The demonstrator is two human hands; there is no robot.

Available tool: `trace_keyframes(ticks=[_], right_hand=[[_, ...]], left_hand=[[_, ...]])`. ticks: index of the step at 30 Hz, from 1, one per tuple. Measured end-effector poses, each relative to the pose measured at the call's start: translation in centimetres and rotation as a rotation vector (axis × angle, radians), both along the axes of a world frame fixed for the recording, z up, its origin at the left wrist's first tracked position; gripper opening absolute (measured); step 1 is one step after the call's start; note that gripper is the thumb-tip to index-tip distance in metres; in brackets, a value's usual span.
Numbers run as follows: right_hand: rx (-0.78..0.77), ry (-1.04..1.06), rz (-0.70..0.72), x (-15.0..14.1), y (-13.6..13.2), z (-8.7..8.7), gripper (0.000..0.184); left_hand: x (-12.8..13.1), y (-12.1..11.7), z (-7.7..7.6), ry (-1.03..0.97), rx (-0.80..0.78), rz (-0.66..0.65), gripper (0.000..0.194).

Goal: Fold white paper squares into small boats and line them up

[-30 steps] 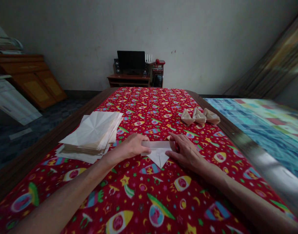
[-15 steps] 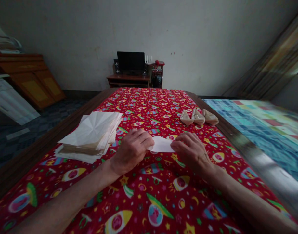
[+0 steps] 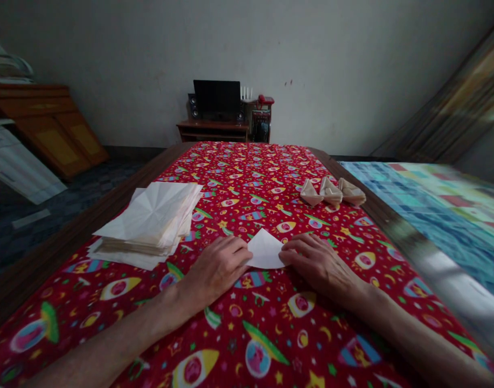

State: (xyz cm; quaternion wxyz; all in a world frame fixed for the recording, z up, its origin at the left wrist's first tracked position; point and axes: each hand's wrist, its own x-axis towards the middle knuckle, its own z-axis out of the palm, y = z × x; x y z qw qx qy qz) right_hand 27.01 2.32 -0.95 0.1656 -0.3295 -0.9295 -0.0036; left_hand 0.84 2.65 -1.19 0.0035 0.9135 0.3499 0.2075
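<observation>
A pale wall (image 3: 331, 64) rises behind a dark monitor (image 3: 216, 99) on a small desk (image 3: 212, 129), and a red patterned cloth (image 3: 234, 328) covers much of the table (image 3: 375, 215). On the cloth's near half, midway between the arms, is a small folded white paper (image 3: 265, 249). It has just been turned over: its point, which faced the person, now faces away, and a plain side shows in place of the flaps. That puts the broad edge nearest the person, with a side corner at each hand.

The left hand (image 3: 218, 267) is curled, pinching the left corner; the right hand (image 3: 321, 267) pinches the right corner, its fingers bent. Whether the paper's underside lies fully flat cannot be told.

Beyond the left hand sits a loose stack (image 3: 150, 221) of creased sheets. Farther off to the right, three folded pieces (image 3: 331, 191) stand in a row, close together.
</observation>
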Motion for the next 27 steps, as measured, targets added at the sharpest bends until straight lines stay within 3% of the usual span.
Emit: trace_keyframes(ticks=[3,6,10,13,20,27], right_hand=[[-0.023,0.146,0.034,0.3,0.6,-1.0,0.017],[-0.135,0.307,-0.032,0.2,1.0,-1.6,0.015],[-0.329,0.389,-0.2,-0.2,0.8,-1.1,0.023],[-0.372,0.409,-0.259,-0.3,0.6,-0.5,0.026],[-0.383,0.392,-0.328,0.3,0.8,-0.4,0.025],[-0.194,0.231,-0.34,-0.3,0.9,-0.5,0.023]], left_hand=[[-0.2,0.0,-0.4,-0.087,-0.012,-0.009,0.011],[-0.4,0.4,-0.7,-0.153,-0.068,-0.006,0.012],[-0.6,1.2,-0.9,-0.285,-0.187,0.036,0.016],[-0.6,1.7,-1.0,-0.379,-0.232,0.07,0.017],[-0.6,1.7,-0.9,-0.404,-0.251,0.09,0.016],[-0.4,1.9,-0.8,-0.382,-0.277,0.21,0.017]])
